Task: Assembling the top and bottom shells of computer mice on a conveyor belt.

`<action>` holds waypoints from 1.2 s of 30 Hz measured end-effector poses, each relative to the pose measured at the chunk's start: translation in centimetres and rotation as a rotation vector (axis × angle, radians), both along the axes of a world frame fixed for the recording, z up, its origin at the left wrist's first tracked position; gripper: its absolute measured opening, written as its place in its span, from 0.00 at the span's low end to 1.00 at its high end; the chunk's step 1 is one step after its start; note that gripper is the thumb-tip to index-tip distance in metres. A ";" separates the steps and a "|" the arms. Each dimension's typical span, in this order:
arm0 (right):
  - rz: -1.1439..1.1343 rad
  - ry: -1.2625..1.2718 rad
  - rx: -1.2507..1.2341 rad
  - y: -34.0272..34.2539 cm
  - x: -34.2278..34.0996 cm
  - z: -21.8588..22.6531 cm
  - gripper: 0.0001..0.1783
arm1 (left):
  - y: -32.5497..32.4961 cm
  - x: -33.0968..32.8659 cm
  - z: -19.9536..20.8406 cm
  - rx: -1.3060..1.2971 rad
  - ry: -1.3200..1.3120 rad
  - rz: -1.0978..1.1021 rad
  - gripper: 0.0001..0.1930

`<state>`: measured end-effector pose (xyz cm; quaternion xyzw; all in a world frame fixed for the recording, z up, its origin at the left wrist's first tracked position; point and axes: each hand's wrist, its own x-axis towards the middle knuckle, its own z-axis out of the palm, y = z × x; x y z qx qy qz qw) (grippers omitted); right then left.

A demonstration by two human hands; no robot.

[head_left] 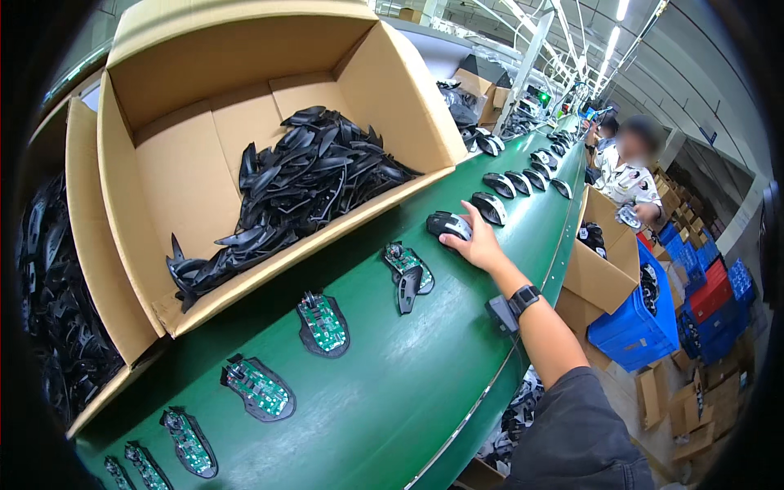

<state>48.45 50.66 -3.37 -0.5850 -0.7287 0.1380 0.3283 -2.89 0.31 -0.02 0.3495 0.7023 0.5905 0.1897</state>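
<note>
My right hand [478, 241] reaches out over the green conveyor belt, its fingers closed round a black and grey computer mouse [447, 225]. The mouse sits at belt level. Just beyond it lies another assembled mouse [490, 208]. On the near side, an opened mouse base with a green circuit board [406, 260] has a loose black shell piece [408, 291] resting across it. Further down the belt, several more mouse bases with bare boards [324, 323] form a row. A dark watch [523, 300] is on my right wrist. My left hand is out of the picture.
A large cardboard box [175, 155] of black plastic shell pieces [306, 180] stands along the left side, with another box beside it. Assembled mice line the far belt [457, 359]. To the right are a carton [604, 273], a blue bin [633, 331] and a seated co-worker [629, 175].
</note>
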 end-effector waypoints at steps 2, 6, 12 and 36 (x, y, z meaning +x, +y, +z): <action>0.046 -0.015 0.219 -1.6 -1.3 1.1 0.55 | -0.2 0.0 0.4 0.002 0.028 -0.001 0.05; 0.169 -0.090 0.484 -2.7 -1.5 1.0 0.50 | -1.2 -0.4 0.5 0.025 0.025 0.017 0.04; 0.017 0.055 0.316 -3.2 -1.2 1.5 0.23 | -2.1 -0.3 0.5 -0.044 0.000 0.015 0.04; 0.319 -0.160 0.026 1.2 -0.8 2.5 0.20 | -1.7 -0.9 -0.9 -0.134 -0.002 0.078 0.04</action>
